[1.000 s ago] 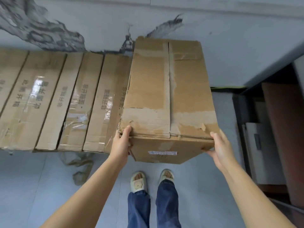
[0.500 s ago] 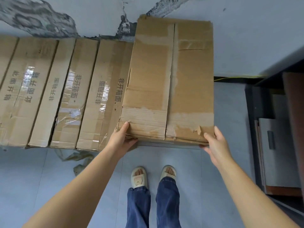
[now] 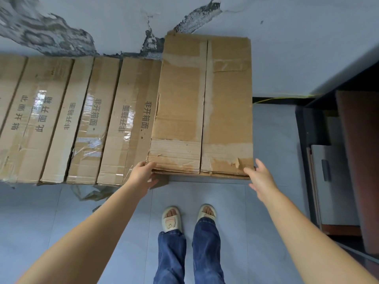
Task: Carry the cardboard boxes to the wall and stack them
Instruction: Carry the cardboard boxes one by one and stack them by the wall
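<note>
The row of printed boxes (image 3: 82, 119) left of the big cardboard box (image 3: 205, 103) runs off the left edge. That box hides its own underside and the left hand's (image 3: 143, 176) fingertips.

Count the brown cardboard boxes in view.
5: large brown cardboard box between left hand and right hand; three printed boxes left of it; one cut off at left edge. Flap seams blur the count; others may be hidden.

Your worn, tape-scarred cardboard box (image 3: 205, 103) sits flat against the wall (image 3: 287, 48), beside the printed boxes (image 3: 82, 119), standing higher.
</note>
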